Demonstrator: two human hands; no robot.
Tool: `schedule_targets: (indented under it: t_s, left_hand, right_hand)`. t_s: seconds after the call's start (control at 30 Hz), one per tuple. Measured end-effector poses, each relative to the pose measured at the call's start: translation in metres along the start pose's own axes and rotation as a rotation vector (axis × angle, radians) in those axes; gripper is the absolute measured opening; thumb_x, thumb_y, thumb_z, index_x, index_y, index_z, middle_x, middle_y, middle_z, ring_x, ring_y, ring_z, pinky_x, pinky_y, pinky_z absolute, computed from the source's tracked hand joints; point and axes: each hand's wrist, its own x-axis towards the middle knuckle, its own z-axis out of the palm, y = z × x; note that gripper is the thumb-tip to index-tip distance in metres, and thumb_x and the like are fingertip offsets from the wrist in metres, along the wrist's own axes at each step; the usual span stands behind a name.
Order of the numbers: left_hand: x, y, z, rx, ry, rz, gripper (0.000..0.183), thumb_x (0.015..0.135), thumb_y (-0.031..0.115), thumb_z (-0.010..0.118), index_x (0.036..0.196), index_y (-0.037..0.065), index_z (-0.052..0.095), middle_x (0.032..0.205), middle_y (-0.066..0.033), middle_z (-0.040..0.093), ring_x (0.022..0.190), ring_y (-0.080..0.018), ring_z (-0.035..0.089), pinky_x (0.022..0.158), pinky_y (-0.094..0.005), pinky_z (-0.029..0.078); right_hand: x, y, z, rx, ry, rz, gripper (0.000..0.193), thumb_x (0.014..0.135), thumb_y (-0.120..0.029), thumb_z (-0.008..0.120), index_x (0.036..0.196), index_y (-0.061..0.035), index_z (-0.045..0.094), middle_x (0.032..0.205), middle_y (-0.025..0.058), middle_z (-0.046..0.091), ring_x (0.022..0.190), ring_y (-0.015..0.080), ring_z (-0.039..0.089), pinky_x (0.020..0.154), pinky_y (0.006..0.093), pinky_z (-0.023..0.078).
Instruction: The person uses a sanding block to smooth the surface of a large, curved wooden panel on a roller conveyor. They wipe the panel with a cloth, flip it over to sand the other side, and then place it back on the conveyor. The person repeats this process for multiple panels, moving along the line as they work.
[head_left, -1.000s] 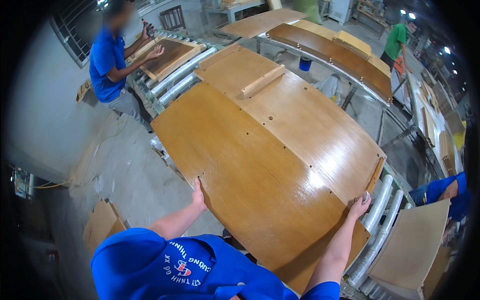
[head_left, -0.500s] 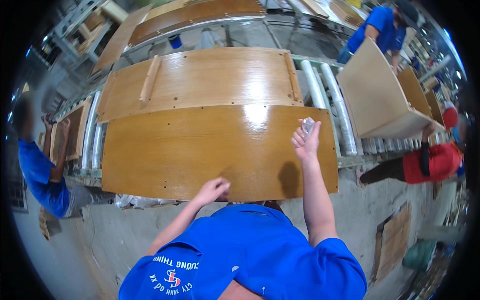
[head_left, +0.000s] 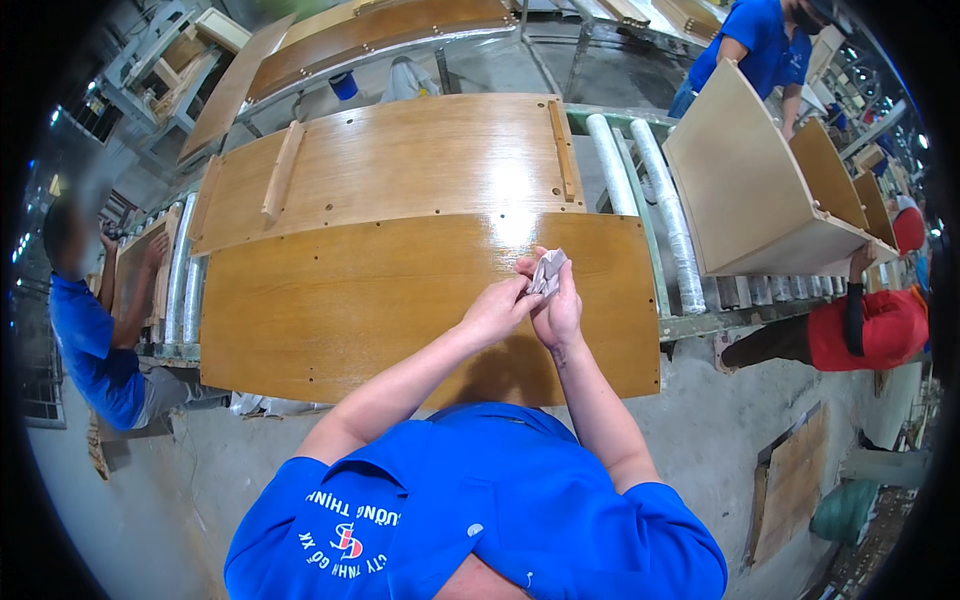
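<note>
A crumpled pale grey-pink sheet [head_left: 547,272], whether cloth or paper I cannot tell, is held in my right hand [head_left: 560,315], fingers curled round it. My left hand [head_left: 492,312] meets it from the left, its fingers closed on the sheet's edge. Both hands are above a brown wooden panel [head_left: 400,300] with small holes along its edges, lying flat before me. Just beyond lies a lighter wooden panel [head_left: 400,150], with a wooden strip [head_left: 284,170] and another strip [head_left: 561,150] across it.
The panels rest on a conveyor with plastic-wrapped rollers [head_left: 668,215]. To the right, a person in red [head_left: 865,325] and a person in blue [head_left: 755,45] are beside a pale wooden cabinet [head_left: 740,190]. At left, another person in blue [head_left: 95,335] handles a framed panel [head_left: 140,275].
My right hand has moved left and slightly nearer with the crumpled sheet. My left hand has come up from the panel's near edge and taken hold of the sheet too.
</note>
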Motion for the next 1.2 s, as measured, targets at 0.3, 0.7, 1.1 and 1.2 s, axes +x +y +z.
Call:
schedule_targets:
  t_s: [0.3,0.7,1.1,1.2]
  left_hand:
    - [0.015,-0.011,-0.002,0.302,0.074,-0.110,0.027,0.091,0.022,0.041,0.088,-0.001,0.055,0.087,-0.0192,0.060,0.088,-0.0358,0.056,0.076,-0.0473,0.044]
    - [-0.033,-0.011,-0.044,0.580,0.152,-0.019,0.029,0.089,0.029,0.047,0.079,0.002,0.052,0.074,-0.0170,0.058,0.076,-0.0353,0.056,0.067,-0.0470,0.044]
    - [-0.131,-0.053,-0.091,-1.199,-0.568,-0.430,0.045,0.095,0.047,0.034,0.103,0.007,0.053,0.080,-0.0029,0.061,0.077,-0.0147,0.058,0.081,-0.0348,0.048]
    - [-0.146,-0.054,-0.086,-1.282,-0.492,-0.428,0.035,0.095,0.040,0.041,0.095,0.008,0.054,0.070,0.0002,0.053,0.071,-0.0135,0.053,0.078,-0.0359,0.048]
  right_hand:
    - [0.030,0.007,-0.019,-0.026,-0.059,0.164,0.040,0.099,-0.034,0.028,0.128,-0.0095,0.040,0.114,0.0116,0.057,0.104,0.0196,0.053,0.087,0.0356,0.040]
    - [-0.001,0.035,0.012,-0.237,-0.058,0.098,0.016,0.092,-0.015,0.052,0.107,-0.0096,0.050,0.080,0.0002,0.057,0.061,0.0074,0.052,0.049,0.0226,0.042]
    - [-0.067,0.074,0.069,-0.399,-0.153,0.030,0.013,0.094,-0.018,0.049,0.101,-0.0085,0.053,0.070,-0.0017,0.054,0.051,0.0039,0.045,0.042,0.0195,0.035]
    - [-0.077,0.083,0.076,-0.488,-0.193,0.006,0.015,0.094,-0.019,0.048,0.102,-0.0075,0.053,0.072,-0.0017,0.055,0.052,0.0038,0.046,0.044,0.0194,0.036]
